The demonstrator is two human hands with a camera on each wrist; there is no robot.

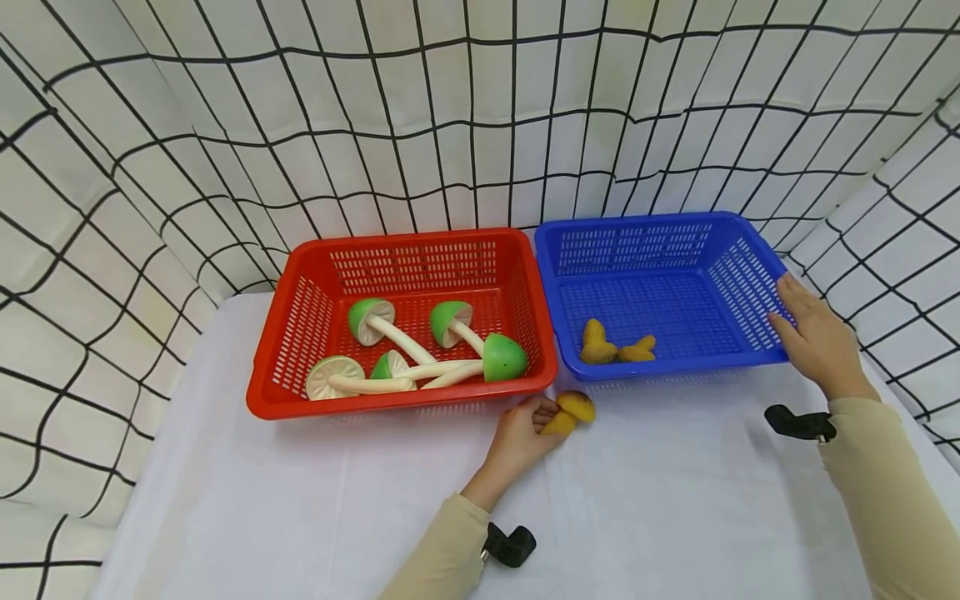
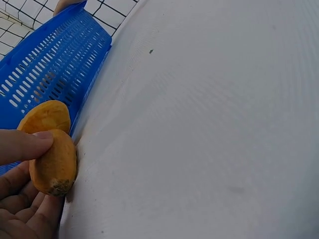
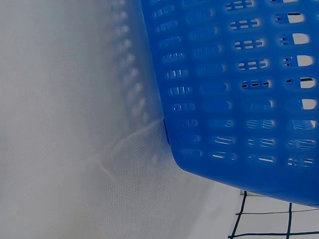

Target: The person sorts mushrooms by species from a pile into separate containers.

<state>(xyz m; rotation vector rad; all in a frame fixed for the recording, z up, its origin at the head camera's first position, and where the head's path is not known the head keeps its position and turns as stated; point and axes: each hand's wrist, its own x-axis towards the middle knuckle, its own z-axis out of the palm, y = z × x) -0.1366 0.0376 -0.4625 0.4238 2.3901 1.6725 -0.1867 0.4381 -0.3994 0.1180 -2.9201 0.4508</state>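
Observation:
My left hand point(image 1: 517, 442) is low over the white cloth, in front of where the two baskets meet. Between thumb and fingers it pinches a yellow toy mushroom point(image 1: 576, 406); the left wrist view shows the thumb lying across the mushroom's stem point(image 2: 56, 167), the cap behind. At the blue basket point(image 1: 660, 362), my right hand point(image 1: 821, 342) holds the right rim, thumb over the edge. The right wrist view has only that basket's slotted wall point(image 3: 214, 99), with the hand out of sight. Two similar yellow mushrooms point(image 1: 597, 346) lie in the basket's front left corner.
A red basket point(image 1: 401, 406) stands left of the blue one, holding several green-capped mushrooms point(image 1: 504, 358) with long pale stems. White cloth point(image 1: 300, 500) covers the table. Behind and at both sides hangs black netting point(image 1: 468, 125) before white sheeting.

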